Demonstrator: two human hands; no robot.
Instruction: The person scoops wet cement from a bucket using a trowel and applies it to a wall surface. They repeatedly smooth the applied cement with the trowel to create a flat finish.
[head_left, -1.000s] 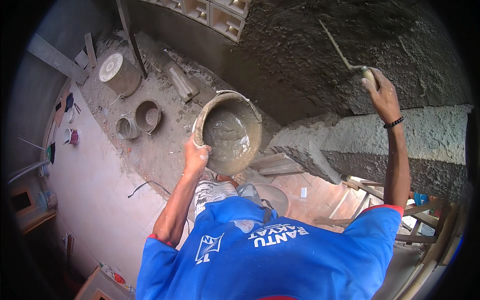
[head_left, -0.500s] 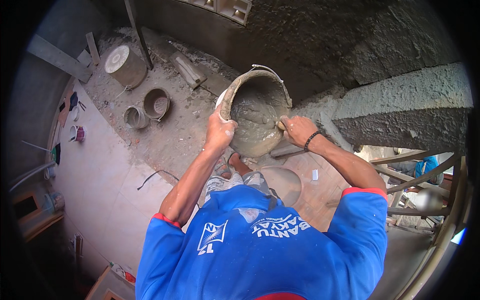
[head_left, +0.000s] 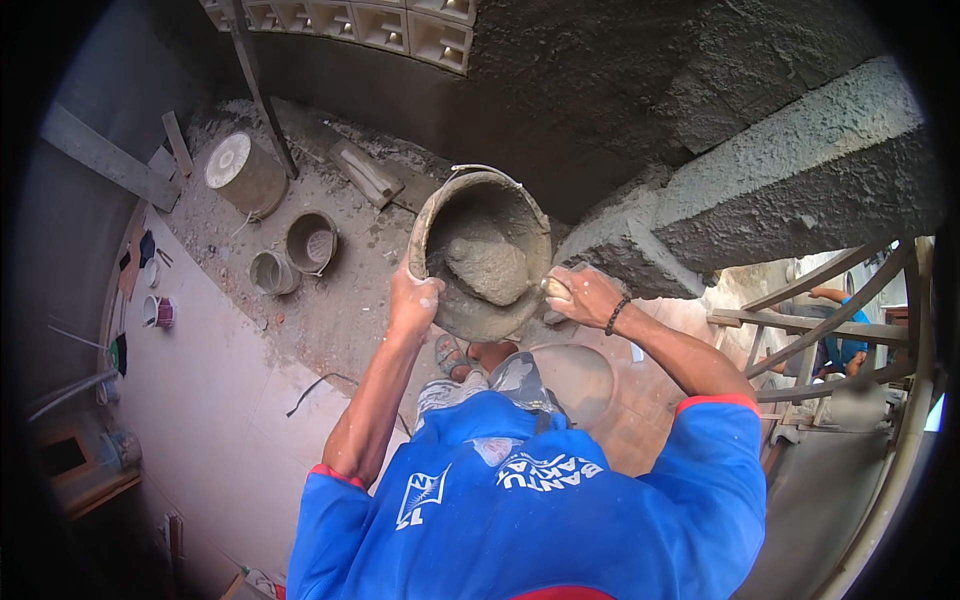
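A mortar-caked bucket (head_left: 424, 215) is held tilted in front of me, its mouth facing me and its wire handle up at the far rim. My left hand (head_left: 412, 304) is closed on the bucket's left rim. Inside, a rounded lump of wet grey mortar (head_left: 490, 268) stands out from the rest. My right hand (head_left: 588, 297), at the bucket's right rim, is closed around a pale trowel handle (head_left: 556, 288). The trowel's blade is not plainly seen; mortar appears to cover it.
A rough plastered beam (head_left: 760, 190) slopes up to the right, close beyond my right hand. On the floor at left stand a large drum (head_left: 247, 178) and two small buckets (head_left: 312, 242) (head_left: 273, 273). Curved wooden framing (head_left: 830, 335) stands at right, with a person in blue (head_left: 848, 325) behind it.
The bucket has come slightly nearer and to the left in view. The mortar inside now shows as a raised lump, and my right hand has shifted lower, still on the handle.
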